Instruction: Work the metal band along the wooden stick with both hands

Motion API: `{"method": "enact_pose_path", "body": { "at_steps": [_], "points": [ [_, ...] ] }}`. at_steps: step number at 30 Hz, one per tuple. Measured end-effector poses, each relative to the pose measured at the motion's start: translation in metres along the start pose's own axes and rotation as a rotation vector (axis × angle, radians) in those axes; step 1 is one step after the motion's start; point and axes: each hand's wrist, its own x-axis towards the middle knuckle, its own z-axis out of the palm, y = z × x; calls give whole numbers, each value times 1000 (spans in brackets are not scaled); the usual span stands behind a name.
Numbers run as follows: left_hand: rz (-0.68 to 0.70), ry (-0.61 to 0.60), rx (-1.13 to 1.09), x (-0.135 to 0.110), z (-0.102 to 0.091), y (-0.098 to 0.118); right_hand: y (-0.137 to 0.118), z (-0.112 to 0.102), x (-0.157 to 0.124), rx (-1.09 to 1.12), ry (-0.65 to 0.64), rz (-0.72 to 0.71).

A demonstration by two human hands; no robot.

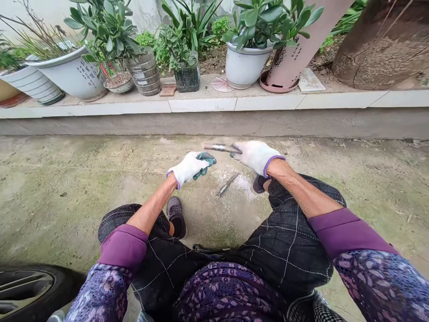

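Note:
My right hand (256,155), in a white knit glove with a dark green palm, grips one end of a short brown stick (208,146). Silvery wire (219,147) is wound round its middle, and its free end points left. Lower and to the left, my left hand (197,167) wears a matching glove. Its fingers are curled together, and whatever they may hold is too small to make out; the hand is apart from the stick. Between my feet, a slim tool with a grey, narrow end (228,184) lies slantwise on the concrete, touched by neither hand.
White powdery specks surround the tool on the concrete ground (83,179). Ahead runs a low tiled ledge (201,105) with potted plants, among them a white pot (248,67) and a pink planter (284,67). A vehicle wheel (33,290) stands at the lower left.

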Motion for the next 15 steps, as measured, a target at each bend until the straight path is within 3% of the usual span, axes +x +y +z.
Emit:
{"method": "enact_pose_path", "body": {
  "at_steps": [3, 5, 7, 9, 12, 14, 15],
  "points": [
    [26, -66, -20, 2, 7, -1, -3, -4, -4, 217, 75, 12],
    [35, -76, -29, 3, 8, -4, -6, -10, -10, 513, 35, 40],
    [39, -58, -15, 5, 4, -6, -7, -16, -18, 840, -89, 23],
    [44, -35, 6, 7, -4, -6, -6, -19, -25, 1029, -287, -66],
    [35, -10, 51, 9, -17, -5, -1, -10, -26, 942, -551, -245],
    [22, -9, 107, 9, -20, -5, 0, 3, -22, 718, -572, -287],
    [15, -13, 135, 7, -19, -4, 0, 9, -19, 590, -514, -274]
  ]
}}
